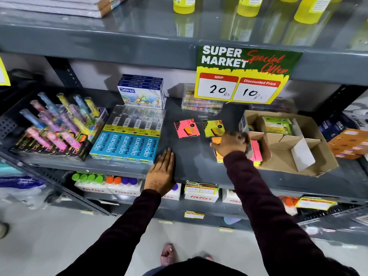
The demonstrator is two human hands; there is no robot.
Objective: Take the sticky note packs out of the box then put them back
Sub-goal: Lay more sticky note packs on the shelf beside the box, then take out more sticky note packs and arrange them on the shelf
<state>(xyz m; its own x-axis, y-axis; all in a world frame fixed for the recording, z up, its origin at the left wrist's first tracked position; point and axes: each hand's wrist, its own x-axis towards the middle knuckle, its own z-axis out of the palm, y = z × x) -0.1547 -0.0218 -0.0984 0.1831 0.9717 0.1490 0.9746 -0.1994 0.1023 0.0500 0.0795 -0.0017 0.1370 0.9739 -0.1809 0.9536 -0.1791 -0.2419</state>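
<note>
A pink sticky note pack [186, 128] and a yellow sticky note pack [212, 128] lie flat on the grey shelf [191, 156]. To their right stands an open cardboard box [288, 148] with dividers, holding pink packs [254, 149] at its left end and a green-labelled pack at the back. My right hand [231, 144] is at the box's left end, closed on an orange sticky note pack [216, 140]; more orange and yellow packs sit under it. My left hand [162, 172] rests flat on the shelf's front edge, holding nothing.
Blue Apsara pencil boxes [127, 144] and a tray of colourful pens [57, 128] fill the shelf's left. Doms boxes [142, 92] stand behind. A price sign [241, 76] hangs from the shelf above. Orange boxes [348, 144] sit right of the carton.
</note>
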